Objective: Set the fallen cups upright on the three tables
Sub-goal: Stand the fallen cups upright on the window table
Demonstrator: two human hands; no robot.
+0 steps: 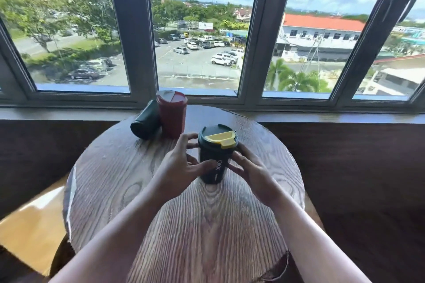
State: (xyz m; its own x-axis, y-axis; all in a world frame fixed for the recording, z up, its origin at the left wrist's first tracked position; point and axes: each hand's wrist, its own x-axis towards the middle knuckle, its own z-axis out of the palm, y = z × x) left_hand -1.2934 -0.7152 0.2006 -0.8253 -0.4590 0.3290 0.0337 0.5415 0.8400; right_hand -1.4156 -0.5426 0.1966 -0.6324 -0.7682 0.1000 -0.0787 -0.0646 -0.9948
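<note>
A dark green cup with a yellow lid flap (pixel 215 156) stands upright near the middle of the round wooden table (pixel 142 190). My left hand (pixel 181 167) grips its left side and my right hand (pixel 250 172) grips its right side. Farther back, a dark red cup with a grey lid (pixel 172 115) stands upright. A dark green cup (pixel 145 123) lies on its side right beside the red one, touching it, with its base end pointing toward me.
The table stands against a dark wooden wall under a wide window sill (pixel 322 117). A tan seat (pixel 32 230) sits low at the left of the table.
</note>
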